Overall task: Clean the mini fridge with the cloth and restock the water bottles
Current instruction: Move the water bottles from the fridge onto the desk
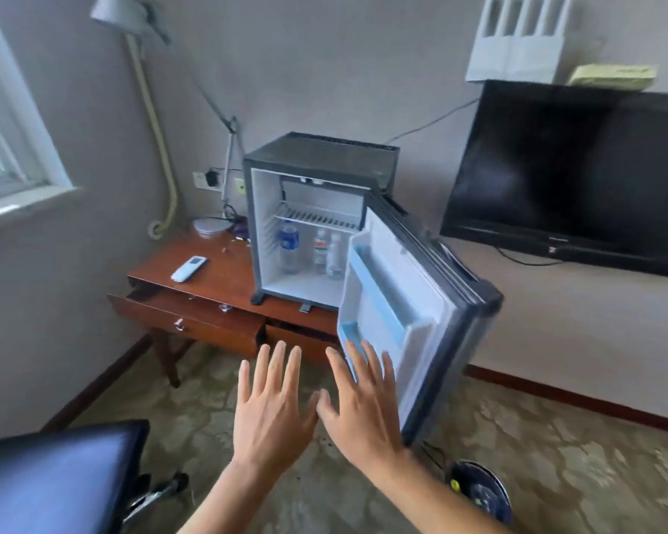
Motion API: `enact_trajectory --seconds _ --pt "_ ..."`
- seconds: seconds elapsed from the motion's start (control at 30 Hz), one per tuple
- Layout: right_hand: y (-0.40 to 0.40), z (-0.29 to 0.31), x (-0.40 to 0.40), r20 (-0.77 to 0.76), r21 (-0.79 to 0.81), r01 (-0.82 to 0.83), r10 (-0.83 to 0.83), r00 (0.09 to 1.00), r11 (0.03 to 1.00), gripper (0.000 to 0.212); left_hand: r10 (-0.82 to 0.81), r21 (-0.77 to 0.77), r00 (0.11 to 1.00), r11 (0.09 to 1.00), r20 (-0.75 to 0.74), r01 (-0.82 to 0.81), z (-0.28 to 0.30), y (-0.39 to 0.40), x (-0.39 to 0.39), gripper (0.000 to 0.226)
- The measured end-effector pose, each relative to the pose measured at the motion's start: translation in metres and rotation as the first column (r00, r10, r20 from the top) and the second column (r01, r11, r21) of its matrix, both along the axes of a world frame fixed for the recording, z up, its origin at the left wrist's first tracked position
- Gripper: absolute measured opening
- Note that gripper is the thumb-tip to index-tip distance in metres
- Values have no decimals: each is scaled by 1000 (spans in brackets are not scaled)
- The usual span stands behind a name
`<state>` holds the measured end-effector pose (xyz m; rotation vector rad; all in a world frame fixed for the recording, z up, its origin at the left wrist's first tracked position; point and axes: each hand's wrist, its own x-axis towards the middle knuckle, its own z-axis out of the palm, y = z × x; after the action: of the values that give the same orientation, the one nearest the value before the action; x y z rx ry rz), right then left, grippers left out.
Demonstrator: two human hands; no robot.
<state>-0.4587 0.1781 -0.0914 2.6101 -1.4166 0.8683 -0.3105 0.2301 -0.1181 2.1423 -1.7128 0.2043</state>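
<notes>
A grey mini fridge (321,152) stands on a wooden desk (224,275) with its door (413,298) swung wide toward me. Inside, under a wire shelf (317,217), three water bottles stand on the floor of the fridge: a blue-labelled one (288,246) at the left and two smaller ones (326,252) beside it. My left hand (272,406) and my right hand (363,402) are held out flat in front of the fridge, fingers spread, holding nothing. The right fingertips overlap the door's lower blue rack (350,337). No cloth is in view.
The desk's left drawer (186,321) is pulled out. A white remote (188,268) and a lamp base (211,225) lie on the desk. A black TV (571,175) hangs at right. A dark chair (55,479) is at lower left, a round dark object (479,489) on the carpet.
</notes>
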Motion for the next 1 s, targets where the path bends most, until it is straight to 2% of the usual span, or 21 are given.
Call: enact_trajectory --seconds 0.23,0.33,0.43,0.53,0.83,1.0 --pt "-102 -10 91 56 87 22 -27 998 996 62 56 57 998 997 18 -57 -11 -89 81 76" --pt "-140 -12 119 85 118 21 -31 996 993 62 50 65 999 997 3 -50 -12 -132 107 90" --pt "-172 -21 139 116 185 59 -81 990 981 61 45 133 999 990 -27 -41 -20 -170 127 76" --pt "-206 -38 163 125 247 84 -117 985 966 60 24 201 998 980 -53 -13 -32 -211 148 79" --pt "-323 -102 233 106 349 297 -352 930 889 61 -223 263 975 941 2 214 -92 -342 228 84" --pt "-397 -136 251 192 466 401 -532 824 789 86 -414 277 909 879 38 389 -117 -396 256 88"
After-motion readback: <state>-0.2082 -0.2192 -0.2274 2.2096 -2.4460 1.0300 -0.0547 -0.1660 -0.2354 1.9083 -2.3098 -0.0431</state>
